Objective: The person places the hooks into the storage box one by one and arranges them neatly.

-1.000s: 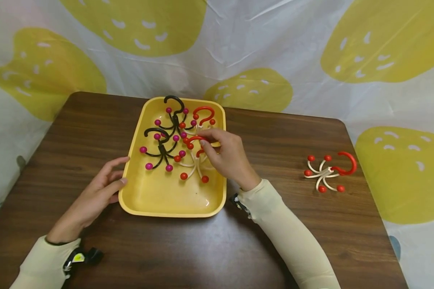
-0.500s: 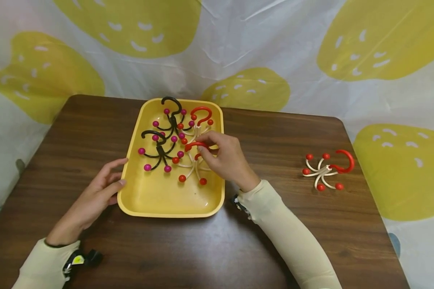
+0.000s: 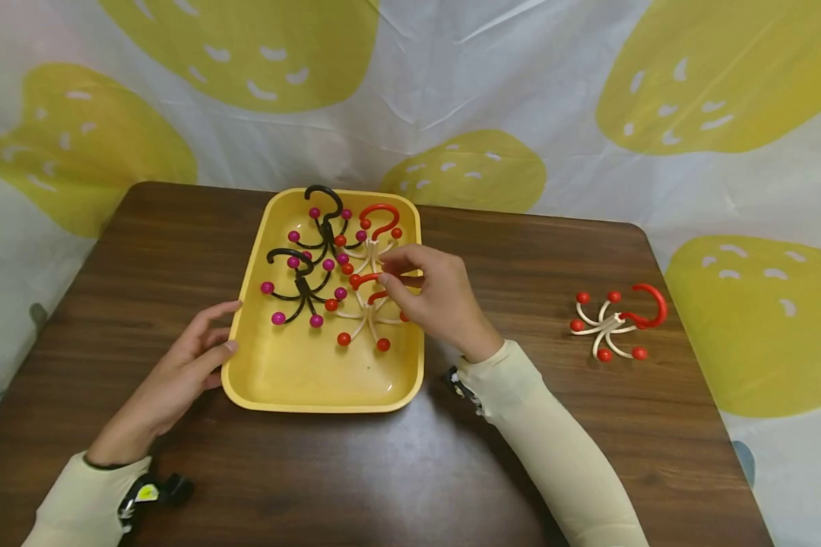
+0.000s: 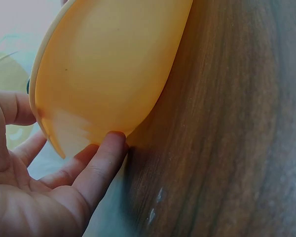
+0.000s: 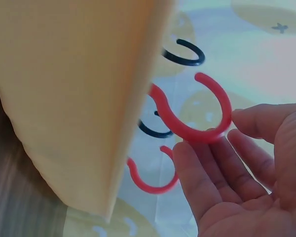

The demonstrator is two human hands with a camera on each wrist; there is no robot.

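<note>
In the head view, my right hand is at the yellow tray's right side, fingers spread around the red hook of a white multi-arm hanger with red ball tips. In the right wrist view, the thumb and fingertips lie against that red hook without curling round it. My left hand touches the left wall of the tray with extended fingers and thumb. Behind the near hanger lies another red-and-white hanger. Two black hangers with magenta balls, one far and one near, lie to their left.
Right of the tray, one more red-and-white hanger lies on the brown wooden table. Behind the table hangs a white sheet with large yellow shapes. The near part of the tray shows its bare floor.
My right hand has shifted slightly right and its fingers have spread away from the red hook; the hanger stays in the tray. My left hand remains at the tray.
</note>
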